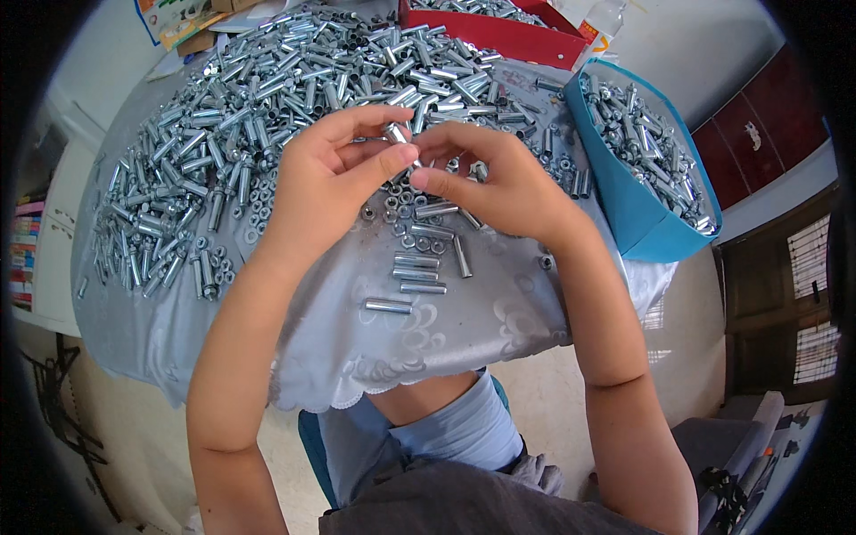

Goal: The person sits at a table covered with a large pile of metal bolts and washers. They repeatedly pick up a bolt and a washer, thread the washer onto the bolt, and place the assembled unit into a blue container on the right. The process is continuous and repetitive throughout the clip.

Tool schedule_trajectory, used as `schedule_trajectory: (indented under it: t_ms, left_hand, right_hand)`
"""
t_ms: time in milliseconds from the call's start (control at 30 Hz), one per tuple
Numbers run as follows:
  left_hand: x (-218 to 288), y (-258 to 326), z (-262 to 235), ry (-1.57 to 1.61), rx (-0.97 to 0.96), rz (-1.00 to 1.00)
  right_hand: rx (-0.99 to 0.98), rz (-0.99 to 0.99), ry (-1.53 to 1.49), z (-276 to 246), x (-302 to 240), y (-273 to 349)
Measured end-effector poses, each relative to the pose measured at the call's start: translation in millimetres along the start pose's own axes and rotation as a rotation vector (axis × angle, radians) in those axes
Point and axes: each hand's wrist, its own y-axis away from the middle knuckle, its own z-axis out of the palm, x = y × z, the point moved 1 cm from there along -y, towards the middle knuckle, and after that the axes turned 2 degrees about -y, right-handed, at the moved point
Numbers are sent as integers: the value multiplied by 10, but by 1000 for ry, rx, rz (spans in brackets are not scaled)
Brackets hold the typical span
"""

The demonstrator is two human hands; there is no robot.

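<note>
Above the near part of the table, my two hands meet around a shiny silver expansion bolt [395, 133]. My left hand [325, 174] is closed on its upper part, thumb against fingers. At its lower end, the thumb and fingertips of my right hand [504, 183] pinch it; the fingers hide most of that end. Beneath my hands lie many loose hex nuts [390, 217]. Several metal sleeves [416, 261] are lined up nearer to me, and one sleeve [387, 306] lies apart, closest to the table's edge.
A large heap of metal sleeves and bolts [294, 76] covers the far and left table. A blue fabric bin [642, 209] full of bolts stands right; behind are a red box [499, 37] and a clear bottle [602, 27]. A grey patterned cloth [330, 348] drapes the table.
</note>
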Motion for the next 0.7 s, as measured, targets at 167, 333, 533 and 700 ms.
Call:
schedule_trajectory:
  t_ms: [167,333,533,700]
  left_hand:
    - [21,-6,-45,-15,26,-43]
    - [-30,5,-62,-61,-51,-141]
    - [94,69,75,120,-281,-436]
    - [144,64,26,106,-314,-438]
  right_hand:
    - [-29,119,-13,-33,-44,10]
    - [-34,120,-75,-29,-30,11]
    - [-35,-47,38,-4,-30,18]
    - [16,-54,-19,-25,-32,6]
